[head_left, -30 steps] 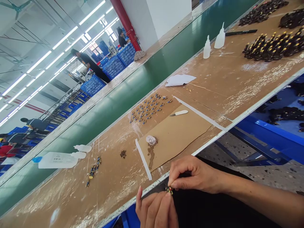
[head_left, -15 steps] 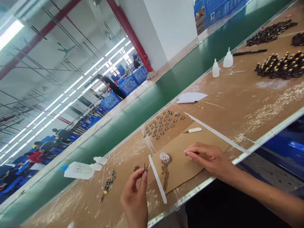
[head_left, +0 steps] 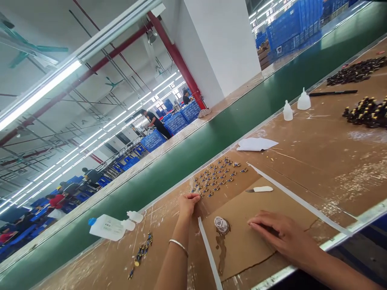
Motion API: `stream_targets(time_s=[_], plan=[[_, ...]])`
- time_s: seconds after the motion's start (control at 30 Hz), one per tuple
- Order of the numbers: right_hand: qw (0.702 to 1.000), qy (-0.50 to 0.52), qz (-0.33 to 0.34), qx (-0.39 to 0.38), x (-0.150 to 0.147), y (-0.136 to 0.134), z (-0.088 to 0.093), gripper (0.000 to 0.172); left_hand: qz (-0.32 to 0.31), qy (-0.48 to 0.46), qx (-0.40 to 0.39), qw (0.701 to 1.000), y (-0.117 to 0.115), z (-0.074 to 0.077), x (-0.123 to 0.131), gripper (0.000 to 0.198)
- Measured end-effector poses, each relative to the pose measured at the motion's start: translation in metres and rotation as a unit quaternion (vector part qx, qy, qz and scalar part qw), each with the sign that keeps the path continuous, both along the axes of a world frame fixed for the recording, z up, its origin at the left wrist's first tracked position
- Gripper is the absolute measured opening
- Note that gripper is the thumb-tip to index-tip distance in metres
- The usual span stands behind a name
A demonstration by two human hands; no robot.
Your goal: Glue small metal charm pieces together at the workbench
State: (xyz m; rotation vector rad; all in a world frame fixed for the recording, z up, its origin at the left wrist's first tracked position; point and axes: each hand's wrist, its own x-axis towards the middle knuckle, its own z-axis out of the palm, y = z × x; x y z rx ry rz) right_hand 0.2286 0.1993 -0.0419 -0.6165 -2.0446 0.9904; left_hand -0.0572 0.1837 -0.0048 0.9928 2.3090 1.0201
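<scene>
My left hand (head_left: pixel 189 202) reaches to the lower left edge of a group of small blue and yellow pieces (head_left: pixel 216 175), its fingertips pinched together beside the nearest ones; what they hold is too small to make out. My right hand (head_left: pixel 272 231) rests over the brown cardboard (head_left: pixel 242 245), thumb and forefinger pressed together, with anything between them hidden. Between the hands a small clear cup (head_left: pixel 221 224) stands on the cardboard beside a wet stain. A white-handled knife (head_left: pixel 262 189) lies farther back. More small pieces (head_left: pixel 142 251) lie in a cluster at the left.
A large bottle with a blue cap (head_left: pixel 107 227) and small bottles (head_left: pixel 135 216) lie at left. Two dropper bottles (head_left: pixel 288 111), white paper (head_left: pixel 256 143), a black pen (head_left: pixel 334 93) and dark piles (head_left: pixel 367 112) are farther right. A green belt (head_left: pixel 181 155) runs behind; people are beyond it.
My left hand has moved forward from near the front of the table to the group of small pieces. The dark piece seen at its fingertips no longer shows. The camera view has shifted.
</scene>
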Motion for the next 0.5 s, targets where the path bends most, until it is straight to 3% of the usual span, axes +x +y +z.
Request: stream_targets(time_s=[0.17, 0.3, 0.4, 0.5], plan=[[1.000, 0.001, -0.006, 0.004, 0.002, 0.001, 0.000, 0.031, -0.003, 0.044, -0.014, 0.999, -0.013, 0.016, -0.010, 0.020], [1.000, 0.008, -0.012, -0.004, 0.004, 0.000, -0.002, 0.032, 0.017, 0.109, 0.004, 0.994, -0.060, 0.034, -0.018, 0.012], [1.000, -0.001, -0.012, -0.005, 0.004, 0.000, -0.004, 0.032, 0.041, 0.163, 0.008, 0.986, -0.108, 0.029, -0.016, 0.013], [1.000, -0.014, -0.004, -0.003, 0.005, 0.000, -0.006, 0.033, 0.054, 0.204, 0.004, 0.977, -0.147, 0.010, -0.008, 0.017]])
